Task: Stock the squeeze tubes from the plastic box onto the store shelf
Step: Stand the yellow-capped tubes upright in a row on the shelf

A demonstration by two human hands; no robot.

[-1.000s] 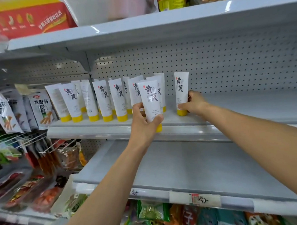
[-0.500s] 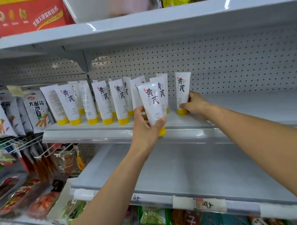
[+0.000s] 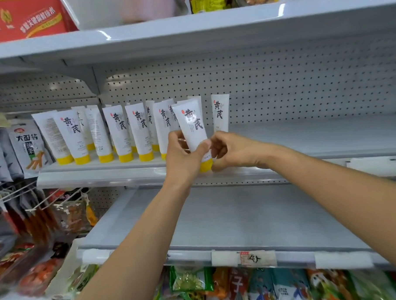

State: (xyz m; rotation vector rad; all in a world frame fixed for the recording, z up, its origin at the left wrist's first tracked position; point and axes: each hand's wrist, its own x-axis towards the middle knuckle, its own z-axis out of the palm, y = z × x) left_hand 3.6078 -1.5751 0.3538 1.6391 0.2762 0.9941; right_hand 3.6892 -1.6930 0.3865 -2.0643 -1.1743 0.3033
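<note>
1. Moved since the earlier frame: the right hand (image 3: pixel 233 151) is taken off the base of the lone tube (image 3: pixel 220 113) and brought leftward to the held tube (image 3: pixel 195 127). The lone tube is left standing free.
2. Unchanged: the held tube is still gripped by the left hand (image 3: pixel 183 155) at the front of the middle shelf (image 3: pixel 305 140).
3. Left hand: the fingers and thumb are wrapped round the lower half of the held tube, with the thumb laid across its printed front.
4. Right hand: the fingers are curled, just beside the tube's lower right side and yellow cap. Whether the tube is pinched or only touched cannot be told.
5. Held tube, axis: the long axis is near upright. The yellow cap is pointed down and the flat crimped end up, leaning slightly left. The printed face is turned to the camera.
6. Held tube, place: it is held off the shelf, in front of the right end of the row of tubes (image 3: pixel 123 130), between that row and the lone tube.
7. Row of tubes: white, yellow-capped and stood cap-down on the middle shelf, before the pegboard (image 3: pixel 280 89).
8. Lower shelf (image 3: pixel 240 216): a price label (image 3: pixel 254 258) is fixed to its front rail.
9. Snack packets (image 3: pixel 26 148): hung at the left.
</note>
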